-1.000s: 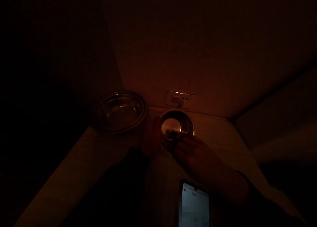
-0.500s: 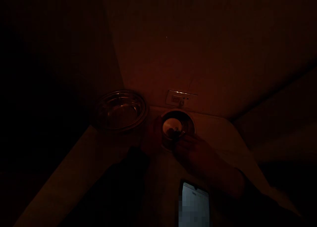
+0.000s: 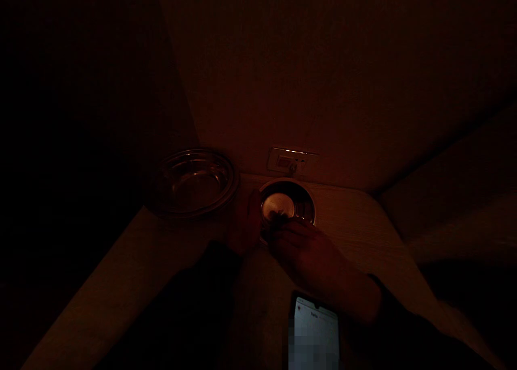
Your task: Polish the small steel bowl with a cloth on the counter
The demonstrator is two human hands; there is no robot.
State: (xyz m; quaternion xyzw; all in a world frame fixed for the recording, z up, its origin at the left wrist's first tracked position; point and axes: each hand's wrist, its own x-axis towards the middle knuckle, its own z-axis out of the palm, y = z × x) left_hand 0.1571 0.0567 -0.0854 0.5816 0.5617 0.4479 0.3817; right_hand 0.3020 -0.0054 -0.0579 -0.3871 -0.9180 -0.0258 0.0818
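Observation:
The scene is very dark. A small steel bowl stands on the pale counter near the wall, with something small and dark inside it. My left hand is curled against the bowl's left side and holds it. My right hand reaches in from the right, its fingertips pinched at the bowl's near rim over the dark bits; what they hold is too dim to name.
A wide steel plate sits left of the bowl at the counter's corner. A wall socket is just behind the bowl. A lit phone lies at the near edge. Walls close in behind and left.
My right hand has slid a little left and further over the bowl's near rim. The left hand and bowl have stayed in place.

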